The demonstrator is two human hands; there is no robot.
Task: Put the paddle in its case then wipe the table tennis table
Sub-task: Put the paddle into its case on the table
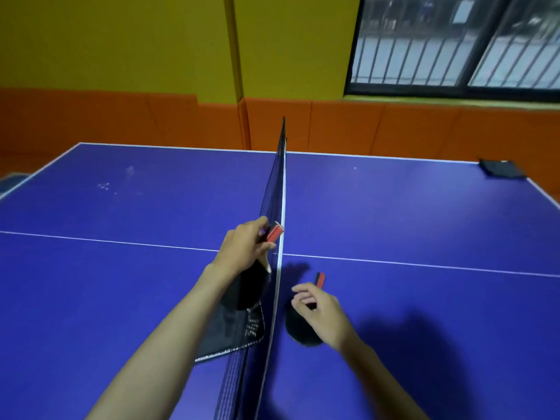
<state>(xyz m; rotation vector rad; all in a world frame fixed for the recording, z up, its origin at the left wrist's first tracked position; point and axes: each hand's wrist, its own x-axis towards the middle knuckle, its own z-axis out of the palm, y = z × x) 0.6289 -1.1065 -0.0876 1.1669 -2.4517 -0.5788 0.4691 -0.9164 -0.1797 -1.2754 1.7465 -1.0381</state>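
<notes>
Head view: black-faced paddle [251, 286], red-and-black handle.

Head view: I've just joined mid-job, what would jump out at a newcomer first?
The net runs up the middle of the blue table, with one hand on each side. The left hand grips a paddle by its red handle over a dark case beside the net. The right hand is on the handle of a second paddle lying flat; another dark case sits at the far right corner.
</notes>
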